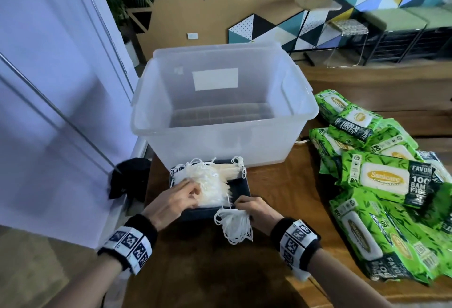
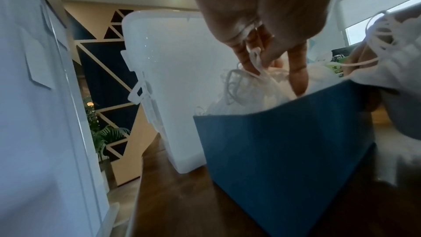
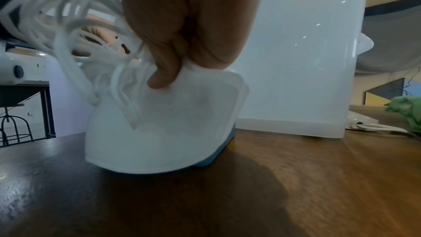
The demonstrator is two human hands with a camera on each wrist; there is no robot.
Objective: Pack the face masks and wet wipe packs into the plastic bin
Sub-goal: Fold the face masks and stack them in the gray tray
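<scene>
A pile of white face masks (image 1: 210,182) with looped ear straps lies in a dark blue box (image 1: 241,186) on the wooden table, just in front of the clear plastic bin (image 1: 220,104). My left hand (image 1: 176,200) reaches into the box, its fingers (image 2: 298,78) among the straps and masks there. My right hand (image 1: 254,207) pinches a small stack of masks (image 3: 164,123) at the box's near edge, the straps (image 1: 234,227) hanging toward me. Green wet wipe packs (image 1: 381,180) are heaped to the right.
The bin stands open, with only a ribbed floor visible inside. A white wall panel (image 1: 49,111) runs close along the left. A black cloth (image 1: 129,178) hangs off the table's left edge. A white cable (image 3: 376,127) lies behind the bin's right corner.
</scene>
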